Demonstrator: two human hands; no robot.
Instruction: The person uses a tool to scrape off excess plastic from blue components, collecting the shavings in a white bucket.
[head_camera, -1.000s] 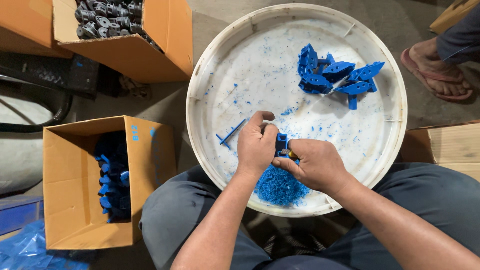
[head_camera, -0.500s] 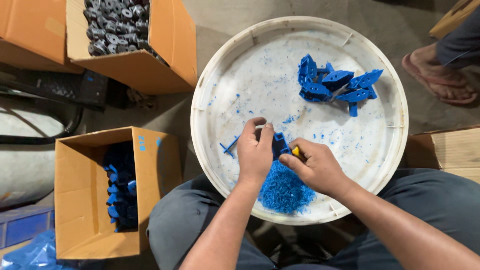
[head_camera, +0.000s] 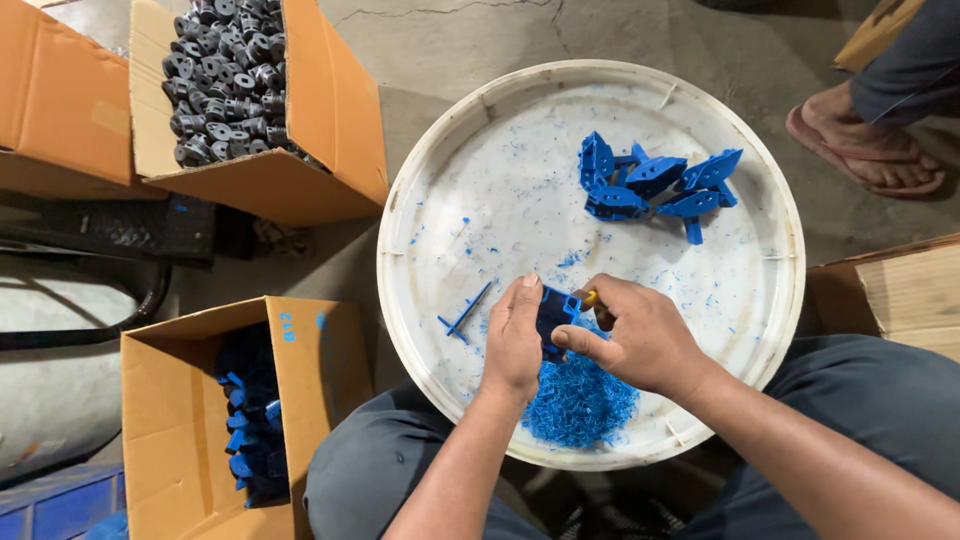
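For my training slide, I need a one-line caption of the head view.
Left hand holds a blue plastic part while right hand trims it over blue shavings in a white tray.

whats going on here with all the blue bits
A seated person holds a blue plastic part in the left hand over a round white tray. The right hand works at it with a small yellow-handled tool. Blue shavings lie piled below. More blue parts sit across the tray, and a box alongside holds others.

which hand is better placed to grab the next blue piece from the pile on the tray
Right, probably. The right hand lies nearer the pile of blue parts, though it grips a small tool; the left hand holds the blue part.
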